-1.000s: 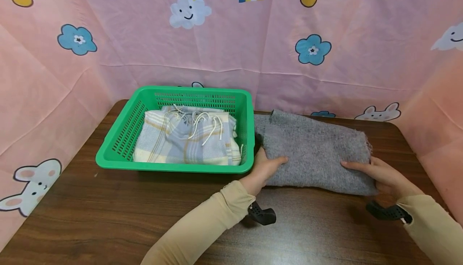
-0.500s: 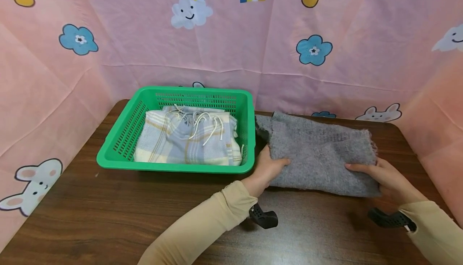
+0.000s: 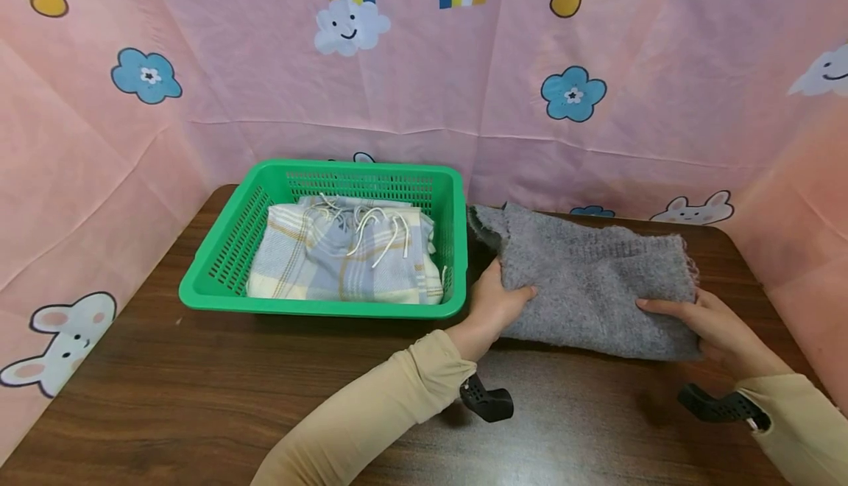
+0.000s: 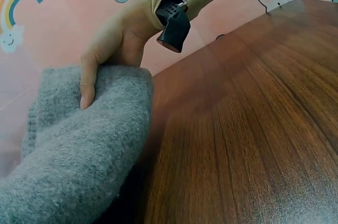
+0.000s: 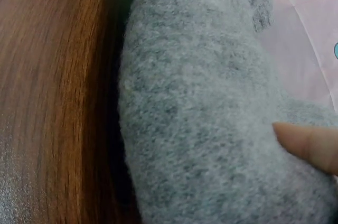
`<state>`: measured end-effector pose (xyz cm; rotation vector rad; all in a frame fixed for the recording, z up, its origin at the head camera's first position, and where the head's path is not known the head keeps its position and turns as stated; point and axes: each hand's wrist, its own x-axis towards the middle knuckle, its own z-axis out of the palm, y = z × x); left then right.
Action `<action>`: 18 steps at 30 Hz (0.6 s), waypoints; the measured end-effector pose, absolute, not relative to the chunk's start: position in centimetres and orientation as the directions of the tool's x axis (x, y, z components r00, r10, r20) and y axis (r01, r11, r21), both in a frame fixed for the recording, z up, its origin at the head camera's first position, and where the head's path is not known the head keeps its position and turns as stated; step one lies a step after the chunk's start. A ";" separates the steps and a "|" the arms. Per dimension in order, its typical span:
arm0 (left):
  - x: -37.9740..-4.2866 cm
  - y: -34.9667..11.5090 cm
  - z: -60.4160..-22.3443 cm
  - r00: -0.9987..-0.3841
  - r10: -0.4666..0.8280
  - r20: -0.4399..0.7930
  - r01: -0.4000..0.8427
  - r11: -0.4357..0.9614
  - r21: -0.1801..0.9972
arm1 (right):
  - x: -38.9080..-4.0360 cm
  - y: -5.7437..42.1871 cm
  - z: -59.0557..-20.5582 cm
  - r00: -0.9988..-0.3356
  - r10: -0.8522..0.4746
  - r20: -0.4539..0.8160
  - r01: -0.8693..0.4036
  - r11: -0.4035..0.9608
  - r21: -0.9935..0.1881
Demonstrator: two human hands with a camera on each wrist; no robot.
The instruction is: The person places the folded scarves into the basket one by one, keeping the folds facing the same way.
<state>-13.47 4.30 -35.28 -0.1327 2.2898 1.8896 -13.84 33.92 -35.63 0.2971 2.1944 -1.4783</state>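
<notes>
Head view: wood-grain table (image 3: 165, 390) w/ a green perforated basket (image 3: 318, 308) on the L and 1 folded grey wool cloth (image 3: 589, 291) just R of it. Cloth's long axis runs approx L–R, spanning btwn 2 hands. Folded plaid cloth w/ fringe (image 3: 358, 269) lies inside the basket. L hand (image 3: 493, 303) is at the grey cloth's basket end, so nearer the basket; R hand (image 3: 715, 331) is at the frayed R end. Both grip the wool, thumbs on top; other fingers mostly hidden behind/under it. Can't tell no. of layers, or how much rests on the table. R wrist view: R thumb (image 5: 309, 142) cut off at frame edge; basket only a dim green blur.
</notes>
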 end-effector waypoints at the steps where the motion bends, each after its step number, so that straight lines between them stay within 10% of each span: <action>1: -13.4 4.3 -35.2 -0.981 0.037 -0.192 -0.181 0.201 0.963 | -13.8 33.9 -35.6 -0.865 -0.082 -0.495 0.429 0.392 -0.814; 18: -13.0 4.4 -33.8 -0.985 0.036 -0.167 -0.148 0.310 0.939 | -13.5 34.0 -34.3 -0.869 -0.105 -0.483 0.427 0.333 -0.841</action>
